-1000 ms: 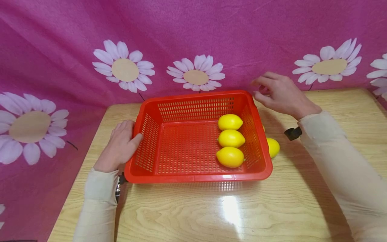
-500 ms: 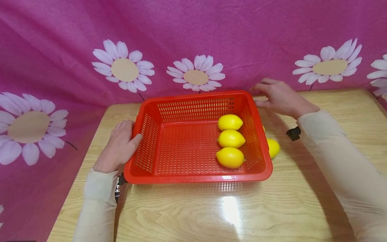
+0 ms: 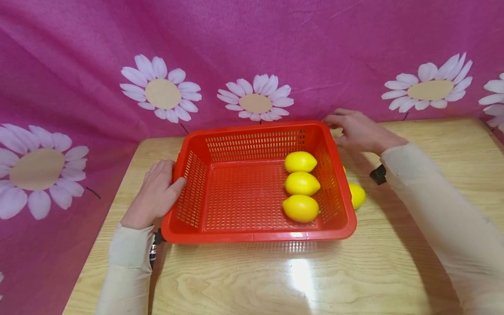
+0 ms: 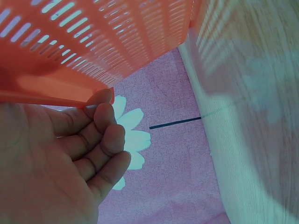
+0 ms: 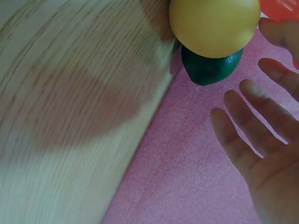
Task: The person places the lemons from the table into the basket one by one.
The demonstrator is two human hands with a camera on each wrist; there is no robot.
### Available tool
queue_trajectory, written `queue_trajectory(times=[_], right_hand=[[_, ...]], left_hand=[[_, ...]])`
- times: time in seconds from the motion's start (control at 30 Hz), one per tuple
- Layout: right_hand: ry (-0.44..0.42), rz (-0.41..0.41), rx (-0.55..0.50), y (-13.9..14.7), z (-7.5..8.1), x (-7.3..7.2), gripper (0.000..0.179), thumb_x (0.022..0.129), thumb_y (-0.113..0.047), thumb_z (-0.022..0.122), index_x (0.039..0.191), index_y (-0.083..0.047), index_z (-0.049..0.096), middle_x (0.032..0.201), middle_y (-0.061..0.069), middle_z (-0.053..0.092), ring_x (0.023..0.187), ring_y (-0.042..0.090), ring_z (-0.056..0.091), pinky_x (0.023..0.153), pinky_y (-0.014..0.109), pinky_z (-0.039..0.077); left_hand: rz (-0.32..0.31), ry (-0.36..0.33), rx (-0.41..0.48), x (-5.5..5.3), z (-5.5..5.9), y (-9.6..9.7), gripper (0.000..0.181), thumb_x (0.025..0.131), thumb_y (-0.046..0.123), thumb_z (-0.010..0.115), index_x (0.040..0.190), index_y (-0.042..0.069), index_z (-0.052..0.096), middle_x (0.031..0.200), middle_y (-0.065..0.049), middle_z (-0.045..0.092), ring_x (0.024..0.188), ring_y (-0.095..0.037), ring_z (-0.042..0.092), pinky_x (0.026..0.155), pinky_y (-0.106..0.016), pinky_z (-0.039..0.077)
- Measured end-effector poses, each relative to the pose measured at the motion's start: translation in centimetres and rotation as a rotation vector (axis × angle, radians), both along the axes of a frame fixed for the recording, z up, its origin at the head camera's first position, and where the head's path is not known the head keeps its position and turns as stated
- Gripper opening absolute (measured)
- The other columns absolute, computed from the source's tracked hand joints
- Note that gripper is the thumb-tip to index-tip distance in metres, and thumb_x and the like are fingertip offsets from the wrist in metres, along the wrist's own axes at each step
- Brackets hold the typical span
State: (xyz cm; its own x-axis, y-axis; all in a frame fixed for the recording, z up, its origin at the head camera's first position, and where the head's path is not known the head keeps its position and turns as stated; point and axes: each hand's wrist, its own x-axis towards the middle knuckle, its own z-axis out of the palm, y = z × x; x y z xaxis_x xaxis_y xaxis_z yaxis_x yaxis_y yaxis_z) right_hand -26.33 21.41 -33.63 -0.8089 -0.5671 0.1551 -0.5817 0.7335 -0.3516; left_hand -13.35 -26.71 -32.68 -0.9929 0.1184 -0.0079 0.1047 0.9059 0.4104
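A red plastic basket (image 3: 252, 237) stands on the table, with three yellow lemons (image 3: 301, 183) in a column along its right side. My left hand (image 3: 155, 192) holds the basket's left rim, thumb over the edge; in the left wrist view its fingers (image 4: 108, 116) curl beneath the rim. Beside the far right corner is my right hand (image 3: 360, 131), fingers loosely spread and holding nothing. Outside the right wall lies another lemon (image 3: 357, 196), partly hidden by the basket. The right wrist view has a yellow lemon (image 5: 215, 25) and a dark green lime-like fruit (image 5: 208, 70) just beyond the fingertips.
The wooden table (image 3: 236, 280) extends in front of the basket and to its right. A pink cloth (image 3: 334, 52) with large white flowers hangs close behind the table and down its left side.
My right hand has lowered toward the far right corner of the basket. My left hand keeps its hold on the left rim, and the lemons lie as before.
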Motion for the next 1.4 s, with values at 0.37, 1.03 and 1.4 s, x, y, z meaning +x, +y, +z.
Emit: queue_trajectory(times=[0.37, 1.03, 1.4], right_hand=[[-0.055, 0.015, 0.044, -1.0, -0.2, -0.7, 0.040, 0.095, -0.013, 0.068, 0.133, -0.004, 0.065, 0.121, 0.020, 0.066, 0.107, 0.036, 0.066, 0.098, 0.054, 0.054], [-0.007, 0.061, 0.077, -1.6, -0.9, -2.1, 0.034, 0.096, -0.007, 0.064, 0.130, -0.006, 0.067, 0.119, 0.019, 0.061, 0.111, 0.035, 0.054, 0.101, 0.055, 0.049], [-0.028, 0.023, 0.081, -2.1, -1.1, -2.4, 0.033, 0.098, -0.006, 0.061, 0.130, -0.009, 0.067, 0.122, 0.019, 0.059, 0.114, 0.036, 0.054, 0.105, 0.057, 0.048]], left_hand=[[0.001, 0.000, -0.001, 0.1, -0.1, -0.1, 0.035, 0.101, 0.024, 0.044, 0.123, -0.002, 0.053, 0.111, -0.018, 0.059, 0.110, -0.034, 0.046, 0.095, -0.049, 0.033], [-0.008, 0.051, -0.007, -0.1, -0.5, 0.0, 0.034, 0.100, 0.024, 0.045, 0.119, -0.002, 0.055, 0.110, -0.018, 0.061, 0.109, -0.034, 0.048, 0.094, -0.048, 0.034], [-0.010, 0.060, -0.001, -0.1, -0.6, 0.0, 0.033, 0.100, 0.023, 0.045, 0.118, -0.002, 0.056, 0.109, -0.018, 0.061, 0.107, -0.035, 0.048, 0.094, -0.048, 0.033]])
